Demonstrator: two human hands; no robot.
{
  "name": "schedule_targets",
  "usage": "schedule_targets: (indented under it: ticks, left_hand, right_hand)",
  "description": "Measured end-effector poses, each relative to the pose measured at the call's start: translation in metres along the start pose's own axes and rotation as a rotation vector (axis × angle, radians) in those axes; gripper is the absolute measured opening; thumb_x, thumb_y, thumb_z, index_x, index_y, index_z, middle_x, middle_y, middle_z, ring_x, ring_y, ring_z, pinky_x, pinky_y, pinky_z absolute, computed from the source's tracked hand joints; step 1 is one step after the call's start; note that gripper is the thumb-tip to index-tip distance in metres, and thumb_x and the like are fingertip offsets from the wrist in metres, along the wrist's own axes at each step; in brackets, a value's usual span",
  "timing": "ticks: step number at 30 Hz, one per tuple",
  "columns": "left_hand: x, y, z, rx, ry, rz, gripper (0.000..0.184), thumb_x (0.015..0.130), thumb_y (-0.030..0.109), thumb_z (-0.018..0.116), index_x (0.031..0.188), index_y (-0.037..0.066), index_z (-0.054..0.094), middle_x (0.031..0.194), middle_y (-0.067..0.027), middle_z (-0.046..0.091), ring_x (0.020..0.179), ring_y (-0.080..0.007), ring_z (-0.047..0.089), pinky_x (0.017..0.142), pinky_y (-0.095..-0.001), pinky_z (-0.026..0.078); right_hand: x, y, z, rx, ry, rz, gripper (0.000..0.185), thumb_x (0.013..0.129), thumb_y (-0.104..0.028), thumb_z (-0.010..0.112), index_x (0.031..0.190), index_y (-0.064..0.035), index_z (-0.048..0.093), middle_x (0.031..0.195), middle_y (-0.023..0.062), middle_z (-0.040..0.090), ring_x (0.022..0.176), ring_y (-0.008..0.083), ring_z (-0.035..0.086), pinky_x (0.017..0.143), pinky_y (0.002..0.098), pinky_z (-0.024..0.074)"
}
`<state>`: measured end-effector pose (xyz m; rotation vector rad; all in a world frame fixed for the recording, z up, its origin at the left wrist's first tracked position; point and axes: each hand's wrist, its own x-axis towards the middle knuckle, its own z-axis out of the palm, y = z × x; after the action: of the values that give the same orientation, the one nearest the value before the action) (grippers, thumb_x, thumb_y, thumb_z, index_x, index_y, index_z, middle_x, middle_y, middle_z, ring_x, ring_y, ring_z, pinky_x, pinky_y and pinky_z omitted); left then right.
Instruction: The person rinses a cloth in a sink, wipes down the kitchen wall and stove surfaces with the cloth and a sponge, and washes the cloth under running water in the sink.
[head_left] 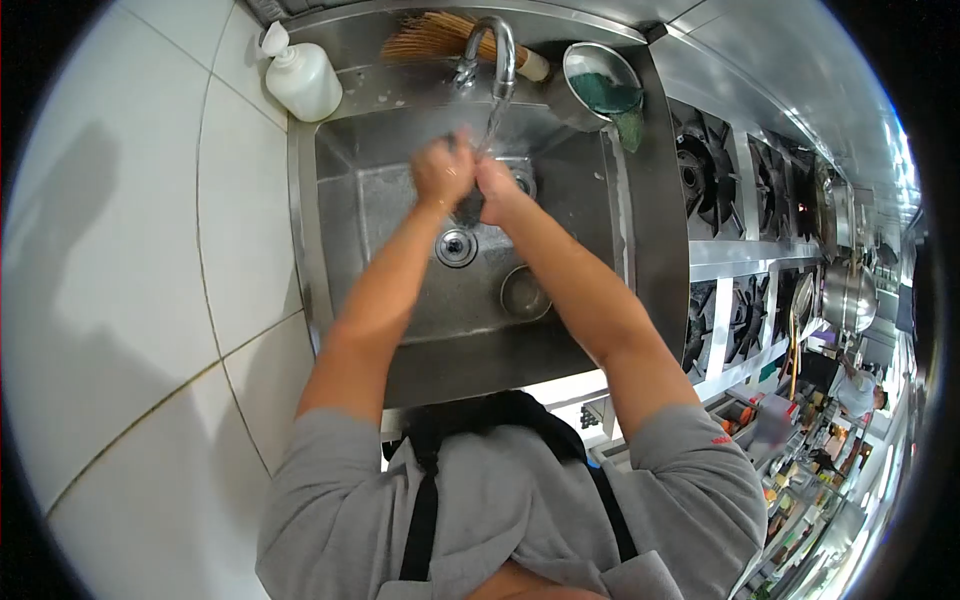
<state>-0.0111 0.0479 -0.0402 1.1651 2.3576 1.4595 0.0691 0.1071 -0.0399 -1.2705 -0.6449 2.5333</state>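
Note:
Both hands are over the steel sink (400, 290), under the curved faucet (503, 60), with water running onto them. My left hand (442, 172) is blurred, its fingers bent near the water, and a small dark shape shows at its fingertips. Close beside it on the right, my right hand (497, 188) is turned inward, its fingers partly hidden. Whether either hand holds something cannot be made out. Below them lie a round drain (456, 248) and a small round metal bowl (525, 293) on the sink floor.
A white pump bottle (303, 84) stands at the back left corner. Behind the faucet lies a bristle brush (432, 38). A metal pot (580, 65) with green scouring cloth (606, 93) sits back right. Gas burners (705, 170) line the right; another person (858, 390) is far off.

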Motion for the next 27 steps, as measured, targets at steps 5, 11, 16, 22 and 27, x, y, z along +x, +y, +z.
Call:
schedule_targets:
  ticks: [5, 11, 16, 22, 27]
  left_hand:
    - [0.029, -0.079, 0.014, -0.583, -0.176, -0.236, 0.046, 0.089, 0.043, 0.064, 0.090, -0.003, 0.065, 0.085, -0.0163, 0.065, 0.085, -0.0246, 0.063, 0.077, -0.0380, 0.049]
    - [-0.010, -0.066, -0.027, -0.301, -0.841, -0.477, 0.059, 0.084, 0.028, 0.074, 0.132, 0.002, 0.053, 0.119, -0.0124, 0.062, 0.104, -0.0232, 0.059, 0.090, -0.0329, 0.046]
    - [-0.012, -0.062, -0.039, -1.553, -0.505, -0.461, 0.045, 0.087, 0.025, 0.071, 0.124, 0.003, 0.062, 0.112, -0.0103, 0.066, 0.109, -0.0215, 0.060, 0.093, -0.0320, 0.045]
    - [-0.042, 0.046, 0.007, -0.515, -0.060, -0.038, 0.028, 0.088, 0.022, 0.066, 0.095, -0.004, 0.071, 0.094, -0.0175, 0.072, 0.086, -0.0301, 0.069, 0.074, -0.0371, 0.051]
    - [-0.026, -0.003, 0.023, -0.044, 0.318, 0.012, 0.042, 0.087, 0.034, 0.064, 0.065, -0.002, 0.060, 0.065, -0.0249, 0.061, 0.058, -0.0433, 0.059, 0.052, -0.0478, 0.045]
  right_hand:
    - [-0.069, -0.056, 0.035, -0.457, 0.017, -0.276, 0.032, 0.082, 0.000, 0.067, 0.112, 0.0013, 0.054, 0.102, 0.0118, 0.067, 0.086, 0.0259, 0.067, 0.077, 0.0378, 0.0565]
    - [-0.065, -0.102, -0.004, -0.232, -0.157, -0.346, 0.018, 0.088, -0.007, 0.058, 0.104, 0.0012, 0.060, 0.101, 0.0123, 0.068, 0.097, 0.0276, 0.066, 0.088, 0.0407, 0.0527]
    - [-0.045, -0.071, -0.029, 0.408, -0.180, -0.309, 0.027, 0.093, -0.024, 0.051, 0.102, -0.0006, 0.062, 0.106, 0.0149, 0.068, 0.100, 0.0307, 0.064, 0.097, 0.0460, 0.0465]
    - [0.038, 0.008, -0.040, 0.225, -0.157, -0.278, 0.037, 0.093, -0.041, 0.051, 0.102, -0.0066, 0.062, 0.097, 0.0077, 0.066, 0.088, 0.0272, 0.061, 0.087, 0.0400, 0.0474]
    - [0.023, 0.026, -0.019, 0.103, 0.025, -0.212, 0.029, 0.095, -0.030, 0.055, 0.105, -0.0034, 0.062, 0.093, 0.0100, 0.061, 0.084, 0.0202, 0.057, 0.073, 0.0352, 0.0489]
